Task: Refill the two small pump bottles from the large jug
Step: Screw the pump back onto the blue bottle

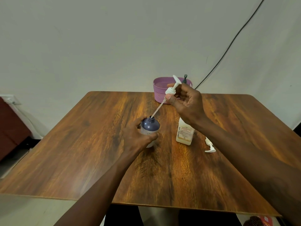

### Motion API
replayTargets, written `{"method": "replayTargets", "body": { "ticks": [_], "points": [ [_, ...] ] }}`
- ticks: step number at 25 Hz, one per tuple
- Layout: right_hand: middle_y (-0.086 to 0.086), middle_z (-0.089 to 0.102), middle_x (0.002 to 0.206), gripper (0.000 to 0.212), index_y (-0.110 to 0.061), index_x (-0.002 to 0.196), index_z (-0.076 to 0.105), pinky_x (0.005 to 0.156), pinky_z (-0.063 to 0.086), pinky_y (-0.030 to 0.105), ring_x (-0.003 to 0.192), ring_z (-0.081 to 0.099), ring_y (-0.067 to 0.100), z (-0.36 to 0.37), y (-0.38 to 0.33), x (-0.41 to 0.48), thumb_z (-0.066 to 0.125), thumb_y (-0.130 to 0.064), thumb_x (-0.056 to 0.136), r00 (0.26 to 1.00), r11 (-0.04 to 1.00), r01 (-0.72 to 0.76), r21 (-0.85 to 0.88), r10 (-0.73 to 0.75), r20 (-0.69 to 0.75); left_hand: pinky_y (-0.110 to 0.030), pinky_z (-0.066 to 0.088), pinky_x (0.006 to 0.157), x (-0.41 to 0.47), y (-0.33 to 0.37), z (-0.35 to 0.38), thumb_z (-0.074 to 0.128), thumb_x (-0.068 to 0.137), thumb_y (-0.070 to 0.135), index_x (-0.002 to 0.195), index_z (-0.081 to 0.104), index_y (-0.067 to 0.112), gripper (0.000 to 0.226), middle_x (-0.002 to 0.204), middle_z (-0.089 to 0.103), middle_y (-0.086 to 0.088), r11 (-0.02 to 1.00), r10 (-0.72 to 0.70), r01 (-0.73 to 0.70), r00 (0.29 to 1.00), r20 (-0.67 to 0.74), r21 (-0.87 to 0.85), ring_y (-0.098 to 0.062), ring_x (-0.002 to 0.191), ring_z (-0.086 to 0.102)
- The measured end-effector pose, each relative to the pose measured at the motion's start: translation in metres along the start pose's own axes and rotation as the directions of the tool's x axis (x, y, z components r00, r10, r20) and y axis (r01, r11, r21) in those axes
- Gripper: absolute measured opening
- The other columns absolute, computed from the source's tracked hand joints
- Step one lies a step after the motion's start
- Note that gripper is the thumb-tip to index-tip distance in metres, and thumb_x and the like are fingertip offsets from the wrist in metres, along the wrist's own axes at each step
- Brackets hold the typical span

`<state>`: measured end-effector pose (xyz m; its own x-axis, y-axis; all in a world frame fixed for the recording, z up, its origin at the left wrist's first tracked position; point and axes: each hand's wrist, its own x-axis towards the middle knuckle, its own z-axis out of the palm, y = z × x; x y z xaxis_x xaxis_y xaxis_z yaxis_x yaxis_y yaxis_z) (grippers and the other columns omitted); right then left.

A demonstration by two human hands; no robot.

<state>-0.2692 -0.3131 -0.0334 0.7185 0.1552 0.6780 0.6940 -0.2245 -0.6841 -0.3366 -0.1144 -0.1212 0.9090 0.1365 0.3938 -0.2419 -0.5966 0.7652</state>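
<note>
Both hands work near the middle of the brown wooden table [81,144]. The left hand [138,136] wraps round the small translucent bottle with a dark blue shoulder [150,125], steadying it upright. The right hand [187,101] pinches a white plastic pump head [171,90], tilted so its thin dip tube [158,110] meets the open neck. Just to the right stands the cream, labelled jug [184,134], with a loose white pump [210,146] lying beside it. At the far edge, a pink woven plastic basket [160,95] holds a dark-topped pump bottle [185,79], probably the second one to refill.
</note>
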Motion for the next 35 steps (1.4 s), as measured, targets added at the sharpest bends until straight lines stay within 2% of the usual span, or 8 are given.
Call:
{"method": "replayTargets", "body": {
  "ticks": [8, 13, 19, 21, 24, 26, 30, 35],
  "points": [
    [0.001, 0.074, 0.12, 0.039, -0.014, 0.128, 0.069, 0.091, 0.06, 0.032, 0.108, 0.071, 0.008, 0.008, 0.011, -0.013, 0.076, -0.014, 0.09, 0.954, 0.994, -0.093, -0.055, 0.104, 0.281, -0.002, 0.047, 0.076, 0.004, 0.033, 0.005, 0.093, 0.067, 0.04, 0.138, 0.06, 0.023, 0.081, 0.122, 0.067, 0.013, 0.996, 0.055, -0.06, 0.996, -0.07, -0.064, 0.025, 0.095, 0.055],
    [-0.005, 0.073, 0.119, 0.038, -0.011, 0.129, 0.068, 0.092, 0.059, 0.027, 0.105, 0.069, -0.003, 0.004, -0.003, -0.01, 0.076, -0.014, 0.091, 0.937, 0.982, -0.188, -0.025, 0.187, 0.296, 0.001, 0.043, 0.07, 0.011, 0.05, 0.0, 0.095, 0.064, 0.041, 0.154, 0.04, 0.023, 0.107, 0.13, 0.068, 0.002, 0.993, 0.064, -0.072, 0.994, -0.092, -0.092, 0.024, 0.087, 0.055],
    [-0.007, 0.072, 0.08, 0.053, -0.019, 0.084, 0.067, 0.062, 0.055, 0.023, 0.071, 0.068, 0.006, 0.004, -0.018, 0.002, 0.086, -0.064, 0.064, 0.952, 0.9, -0.209, -0.382, 0.277, 0.131, 0.0, 0.045, 0.07, 0.011, 0.056, 0.002, 0.093, 0.063, 0.042, 0.158, 0.032, 0.028, 0.113, 0.127, 0.068, 0.009, 0.99, 0.13, -0.135, 0.986, -0.102, -0.041, 0.026, 0.09, 0.055],
    [-0.006, 0.074, 0.1, 0.059, -0.021, 0.105, 0.067, 0.073, 0.059, 0.022, 0.088, 0.07, 0.006, 0.004, -0.019, 0.002, 0.081, -0.066, 0.07, 0.933, 0.906, -0.241, -0.348, 0.315, 0.175, 0.001, 0.044, 0.07, 0.014, 0.059, 0.002, 0.093, 0.063, 0.044, 0.157, 0.035, 0.027, 0.112, 0.124, 0.061, 0.019, 0.987, 0.144, -0.15, 0.984, -0.101, -0.059, 0.022, 0.091, 0.056],
    [0.002, 0.068, 0.132, 0.061, -0.023, 0.142, 0.05, 0.095, 0.058, 0.032, 0.119, 0.066, 0.013, -0.005, -0.02, 0.0, 0.079, -0.032, 0.089, 0.903, 0.94, -0.337, 0.045, 0.31, 0.297, 0.002, 0.043, 0.067, 0.019, 0.065, -0.002, 0.094, 0.063, 0.045, 0.15, 0.045, 0.028, 0.101, 0.116, 0.065, 0.015, 0.987, 0.145, -0.153, 0.982, -0.118, -0.058, 0.007, 0.091, 0.064],
    [0.003, 0.074, 0.12, 0.068, -0.023, 0.145, 0.048, 0.089, 0.061, 0.033, 0.108, 0.072, 0.011, -0.007, -0.02, -0.001, 0.082, -0.017, 0.086, 0.923, 0.937, -0.326, 0.122, 0.288, 0.256, 0.002, 0.043, 0.067, 0.02, 0.067, -0.004, 0.094, 0.062, 0.045, 0.142, 0.041, 0.038, 0.096, 0.112, 0.066, 0.013, 0.983, 0.166, -0.175, 0.977, -0.131, -0.061, 0.004, 0.09, 0.062],
    [-0.006, 0.071, 0.09, 0.078, -0.024, 0.125, 0.052, 0.071, 0.062, 0.025, 0.08, 0.07, 0.005, 0.0, -0.028, 0.005, 0.092, -0.052, 0.063, 0.938, 0.927, -0.339, -0.161, 0.347, 0.021, 0.001, 0.044, 0.067, 0.017, 0.074, 0.0, 0.094, 0.063, 0.042, 0.137, 0.048, 0.036, 0.088, 0.105, 0.055, 0.032, 0.973, 0.217, -0.225, 0.968, -0.125, -0.056, 0.008, 0.089, 0.064],
    [0.0, 0.07, 0.128, 0.062, -0.024, 0.145, 0.047, 0.093, 0.059, 0.034, 0.114, 0.068, 0.011, -0.006, -0.03, 0.007, 0.077, -0.023, 0.091, 0.892, 0.921, -0.38, 0.091, 0.338, 0.3, 0.001, 0.044, 0.069, 0.023, 0.077, -0.002, 0.094, 0.063, 0.042, 0.144, 0.047, 0.033, 0.095, 0.108, 0.057, 0.026, 0.975, 0.2, -0.212, 0.968, -0.151, -0.066, 0.02, 0.083, 0.057]
  ]
}}
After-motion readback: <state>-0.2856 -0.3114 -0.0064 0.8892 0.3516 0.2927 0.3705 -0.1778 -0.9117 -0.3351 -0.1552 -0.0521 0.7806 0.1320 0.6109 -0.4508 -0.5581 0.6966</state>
